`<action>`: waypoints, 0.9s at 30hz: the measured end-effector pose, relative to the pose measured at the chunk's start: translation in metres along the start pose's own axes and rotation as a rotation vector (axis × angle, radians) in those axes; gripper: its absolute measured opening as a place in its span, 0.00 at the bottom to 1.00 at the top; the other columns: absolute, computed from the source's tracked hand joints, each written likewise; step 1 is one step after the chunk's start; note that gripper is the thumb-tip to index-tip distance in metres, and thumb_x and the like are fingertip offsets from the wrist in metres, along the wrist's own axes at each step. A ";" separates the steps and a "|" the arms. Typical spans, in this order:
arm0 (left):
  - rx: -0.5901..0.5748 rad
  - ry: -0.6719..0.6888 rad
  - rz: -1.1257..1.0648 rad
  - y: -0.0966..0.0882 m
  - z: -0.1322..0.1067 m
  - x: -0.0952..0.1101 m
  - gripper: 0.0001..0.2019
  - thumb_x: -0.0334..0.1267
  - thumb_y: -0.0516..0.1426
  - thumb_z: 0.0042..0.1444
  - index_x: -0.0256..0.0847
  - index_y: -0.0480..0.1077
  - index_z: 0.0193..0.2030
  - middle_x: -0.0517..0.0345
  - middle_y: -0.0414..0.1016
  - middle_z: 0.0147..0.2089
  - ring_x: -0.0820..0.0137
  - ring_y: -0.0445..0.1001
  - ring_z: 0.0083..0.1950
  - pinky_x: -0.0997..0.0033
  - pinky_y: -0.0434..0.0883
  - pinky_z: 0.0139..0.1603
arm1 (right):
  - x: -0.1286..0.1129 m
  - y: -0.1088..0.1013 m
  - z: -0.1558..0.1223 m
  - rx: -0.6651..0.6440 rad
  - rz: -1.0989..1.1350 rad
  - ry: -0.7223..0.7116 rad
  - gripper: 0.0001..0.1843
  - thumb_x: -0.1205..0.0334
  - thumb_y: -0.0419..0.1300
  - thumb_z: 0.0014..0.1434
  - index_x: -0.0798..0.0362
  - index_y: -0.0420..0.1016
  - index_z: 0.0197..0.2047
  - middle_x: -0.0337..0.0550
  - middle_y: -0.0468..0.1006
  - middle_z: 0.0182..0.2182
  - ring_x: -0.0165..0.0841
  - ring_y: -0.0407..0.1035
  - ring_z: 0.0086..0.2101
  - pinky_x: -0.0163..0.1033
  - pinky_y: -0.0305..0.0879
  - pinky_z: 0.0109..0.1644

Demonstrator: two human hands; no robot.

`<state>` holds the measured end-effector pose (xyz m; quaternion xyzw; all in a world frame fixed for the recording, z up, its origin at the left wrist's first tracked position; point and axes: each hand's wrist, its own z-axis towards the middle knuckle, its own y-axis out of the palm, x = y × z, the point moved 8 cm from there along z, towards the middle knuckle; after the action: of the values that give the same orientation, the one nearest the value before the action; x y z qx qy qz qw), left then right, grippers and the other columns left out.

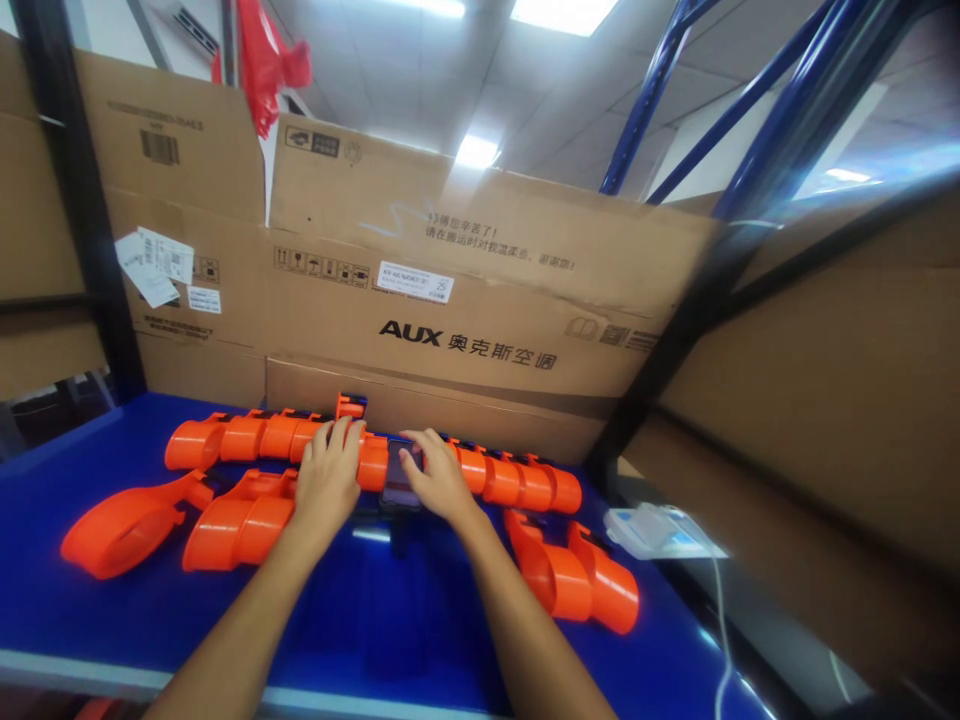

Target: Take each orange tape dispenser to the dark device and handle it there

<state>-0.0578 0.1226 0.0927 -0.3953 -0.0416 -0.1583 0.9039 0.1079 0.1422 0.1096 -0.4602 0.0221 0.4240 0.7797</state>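
Note:
A long row of orange plastic rings (495,474) lies across the back of the blue table (390,620). A dark phone (397,472) sits in the middle of that row. My left hand (328,478) rests on the row just left of the phone, fingers bent over an orange ring. My right hand (437,478) lies on the phone's right side, its fingers curled on the screen and edge. Both forearms reach forward from the table's front edge.
Loose orange pieces lie at the left (124,522), left of centre (236,525) and at the right (574,575). Large cardboard boxes (465,300) wall in the back and right. A white packet with a cable (656,530) lies at the table's right edge.

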 end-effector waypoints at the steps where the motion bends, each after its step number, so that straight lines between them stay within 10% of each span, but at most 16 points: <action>1: 0.026 0.009 -0.019 -0.005 0.001 0.002 0.36 0.19 0.50 0.52 0.43 0.57 0.68 0.46 0.62 0.66 0.51 0.56 0.67 0.49 0.60 0.63 | 0.000 -0.005 -0.002 0.036 0.017 0.001 0.18 0.56 0.53 0.67 0.49 0.71 0.57 0.44 0.72 0.39 0.37 0.68 0.42 0.42 0.65 0.49; 16: 0.147 0.410 -0.256 -0.035 -0.023 0.055 0.31 0.33 0.59 0.53 0.49 0.63 0.65 0.49 0.62 0.67 0.51 0.61 0.64 0.48 0.60 0.64 | 0.019 -0.013 -0.017 0.144 0.660 0.196 0.31 0.46 0.55 0.63 0.49 0.60 0.66 0.47 0.77 0.46 0.36 0.72 0.39 0.38 0.70 0.39; 27: 0.015 0.514 -0.477 -0.037 -0.025 0.073 0.41 0.47 0.62 0.52 0.48 0.52 0.71 0.46 0.58 0.70 0.51 0.58 0.67 0.47 0.58 0.65 | 0.046 -0.032 -0.035 0.352 0.699 0.322 0.19 0.42 0.58 0.59 0.52 0.73 0.37 0.41 0.78 0.30 0.36 0.72 0.32 0.38 0.70 0.35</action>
<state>-0.0021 0.0622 0.1162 -0.3150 0.0948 -0.4590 0.8253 0.1715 0.1389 0.0928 -0.3455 0.3704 0.5753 0.6423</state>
